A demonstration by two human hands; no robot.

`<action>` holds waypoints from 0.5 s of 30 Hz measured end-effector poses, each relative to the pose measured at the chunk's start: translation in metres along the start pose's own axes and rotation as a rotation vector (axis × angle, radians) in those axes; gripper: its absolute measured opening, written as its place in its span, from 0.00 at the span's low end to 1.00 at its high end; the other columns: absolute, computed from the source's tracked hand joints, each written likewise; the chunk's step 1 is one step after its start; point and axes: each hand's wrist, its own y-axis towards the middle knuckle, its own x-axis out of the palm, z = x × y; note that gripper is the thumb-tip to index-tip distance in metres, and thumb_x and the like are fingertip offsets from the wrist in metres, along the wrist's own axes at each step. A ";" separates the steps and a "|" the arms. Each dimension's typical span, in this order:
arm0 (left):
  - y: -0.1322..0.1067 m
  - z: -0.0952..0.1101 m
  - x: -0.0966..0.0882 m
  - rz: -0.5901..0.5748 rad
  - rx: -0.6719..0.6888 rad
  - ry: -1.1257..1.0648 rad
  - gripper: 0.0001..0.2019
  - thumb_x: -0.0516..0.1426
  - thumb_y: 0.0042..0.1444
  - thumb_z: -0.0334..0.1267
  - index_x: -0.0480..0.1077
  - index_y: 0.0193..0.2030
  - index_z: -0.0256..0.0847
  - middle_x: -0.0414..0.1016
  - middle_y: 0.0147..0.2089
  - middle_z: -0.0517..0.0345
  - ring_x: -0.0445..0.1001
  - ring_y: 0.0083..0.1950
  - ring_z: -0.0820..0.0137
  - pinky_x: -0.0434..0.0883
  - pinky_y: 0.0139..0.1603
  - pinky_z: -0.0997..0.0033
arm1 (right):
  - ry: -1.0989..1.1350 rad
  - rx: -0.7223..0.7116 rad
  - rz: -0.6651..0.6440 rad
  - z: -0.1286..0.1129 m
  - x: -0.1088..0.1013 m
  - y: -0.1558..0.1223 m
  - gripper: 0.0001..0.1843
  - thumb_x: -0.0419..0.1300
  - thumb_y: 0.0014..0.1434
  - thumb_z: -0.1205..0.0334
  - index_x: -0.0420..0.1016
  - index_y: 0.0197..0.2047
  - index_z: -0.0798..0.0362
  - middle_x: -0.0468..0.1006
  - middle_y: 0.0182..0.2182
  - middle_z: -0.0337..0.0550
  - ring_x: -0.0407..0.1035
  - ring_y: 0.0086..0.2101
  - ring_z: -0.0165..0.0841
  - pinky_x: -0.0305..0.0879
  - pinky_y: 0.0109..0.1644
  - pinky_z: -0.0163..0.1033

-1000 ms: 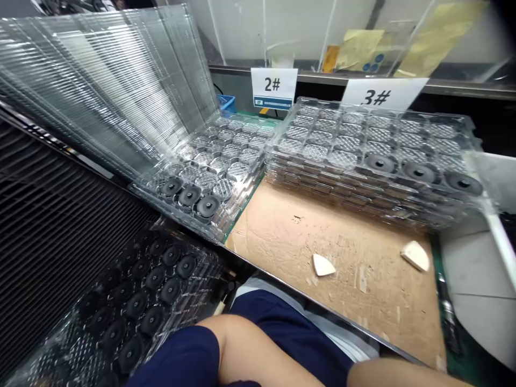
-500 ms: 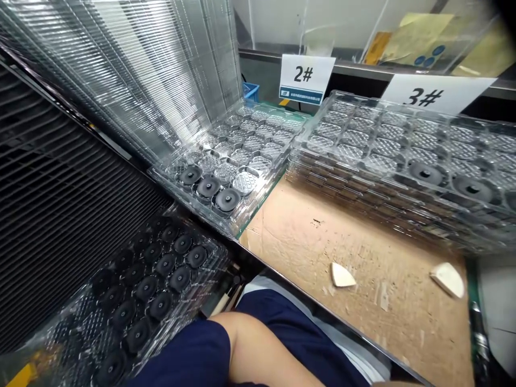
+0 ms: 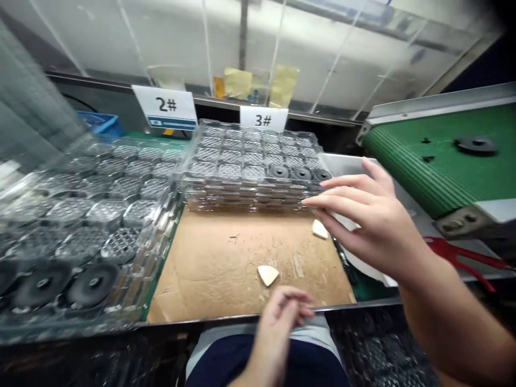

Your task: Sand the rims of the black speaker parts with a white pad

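My right hand (image 3: pixel 368 217) is open, fingers stretched out to the left, its tips close to the right front corner of a stack of clear plastic trays (image 3: pixel 242 185). The top tray holds three black round parts (image 3: pixel 296 172) at its front right. My left hand (image 3: pixel 282 317) hovers at the table's front edge with fingers loosely curled and blurred; whether it holds anything is unclear. Just beyond it a white wedge-shaped piece (image 3: pixel 268 274) lies on a scuffed cardboard sheet (image 3: pixel 209 263). A second white wedge (image 3: pixel 320 229) lies under my right fingers.
A second clear tray (image 3: pixel 121 177) with black round parts (image 3: pixel 92 282) sits at the left. Signs 2# (image 3: pixel 167 105) and 3# (image 3: pixel 263 119) stand behind. A green conveyor belt (image 3: pixel 439 161) carrying a black part (image 3: pixel 478 144) runs at the right, a red tool (image 3: pixel 463 255) below it.
The view has swung right, off the leaning tray stack and onto the conveyor. Both my hands have come into view, the right one near the stacked trays.
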 end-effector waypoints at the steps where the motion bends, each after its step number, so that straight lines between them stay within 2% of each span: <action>1: 0.000 0.014 -0.017 0.142 0.128 0.061 0.12 0.48 0.62 0.43 0.69 0.42 0.39 0.75 0.42 0.53 0.73 0.41 0.70 0.70 0.43 0.70 | -0.142 -0.033 -0.107 0.017 -0.003 0.000 0.07 0.57 0.61 0.64 0.77 0.38 0.48 0.79 0.33 0.35 0.71 0.44 0.36 0.42 0.64 0.59; 3: 0.002 0.037 -0.056 0.363 0.330 0.317 0.12 0.50 0.61 0.43 0.70 0.42 0.41 0.75 0.43 0.54 0.73 0.45 0.68 0.69 0.49 0.67 | -0.340 0.021 -0.353 0.056 -0.013 0.003 0.10 0.57 0.60 0.58 0.78 0.42 0.47 0.80 0.37 0.34 0.69 0.48 0.35 0.43 0.64 0.53; 4: 0.004 0.043 -0.077 0.486 0.413 0.462 0.12 0.50 0.60 0.43 0.70 0.43 0.42 0.76 0.44 0.53 0.73 0.47 0.66 0.69 0.51 0.64 | -0.408 0.092 -0.464 0.076 -0.020 0.005 0.15 0.55 0.59 0.53 0.78 0.44 0.49 0.79 0.41 0.35 0.68 0.50 0.34 0.46 0.62 0.50; 5: 0.008 0.045 -0.096 0.558 0.453 0.634 0.13 0.49 0.60 0.43 0.70 0.46 0.42 0.75 0.48 0.51 0.72 0.52 0.63 0.67 0.55 0.60 | -0.464 0.170 -0.538 0.097 -0.028 0.009 0.23 0.51 0.58 0.47 0.78 0.45 0.52 0.78 0.43 0.38 0.66 0.51 0.34 0.49 0.59 0.48; 7: 0.017 0.037 -0.129 0.623 0.467 1.016 0.17 0.48 0.59 0.43 0.69 0.50 0.38 0.72 0.54 0.43 0.68 0.57 0.55 0.64 0.58 0.48 | -0.552 0.315 -0.584 0.140 -0.049 0.016 0.43 0.37 0.53 0.37 0.77 0.43 0.66 0.76 0.45 0.50 0.65 0.52 0.37 0.53 0.51 0.49; 9: 0.027 0.017 -0.150 0.707 0.407 1.344 0.20 0.45 0.59 0.42 0.71 0.48 0.32 0.69 0.56 0.33 0.66 0.59 0.44 0.64 0.55 0.40 | -0.638 0.480 -0.577 0.183 -0.072 0.023 0.51 0.29 0.46 0.35 0.74 0.31 0.76 0.74 0.43 0.62 0.64 0.50 0.44 0.54 0.41 0.52; 11: 0.032 -0.004 -0.162 0.738 0.436 1.520 0.20 0.44 0.61 0.38 0.71 0.50 0.31 0.68 0.58 0.32 0.63 0.61 0.42 0.61 0.56 0.37 | -0.725 0.653 -0.535 0.220 -0.095 0.024 0.52 0.22 0.42 0.37 0.69 0.19 0.78 0.68 0.45 0.73 0.61 0.50 0.53 0.50 0.33 0.56; 12: 0.034 -0.012 -0.165 0.690 0.486 1.549 0.19 0.44 0.61 0.37 0.70 0.51 0.33 0.69 0.58 0.34 0.64 0.61 0.44 0.61 0.57 0.38 | -0.761 0.719 -0.485 0.235 -0.105 0.022 0.51 0.19 0.41 0.39 0.65 0.15 0.77 0.65 0.48 0.77 0.59 0.51 0.57 0.48 0.31 0.58; 14: 0.033 -0.021 -0.167 0.601 0.569 1.547 0.18 0.45 0.61 0.34 0.70 0.52 0.37 0.71 0.57 0.40 0.67 0.60 0.48 0.62 0.57 0.42 | -0.792 0.749 -0.317 0.258 -0.116 0.010 0.51 0.17 0.43 0.40 0.64 0.13 0.75 0.58 0.54 0.78 0.56 0.53 0.59 0.49 0.31 0.57; 15: 0.033 -0.022 -0.167 0.572 0.584 1.536 0.17 0.46 0.61 0.34 0.70 0.52 0.38 0.71 0.57 0.42 0.68 0.59 0.50 0.63 0.57 0.43 | -0.780 0.716 -0.226 0.265 -0.116 0.002 0.51 0.19 0.48 0.39 0.67 0.16 0.74 0.58 0.57 0.73 0.57 0.54 0.56 0.53 0.35 0.55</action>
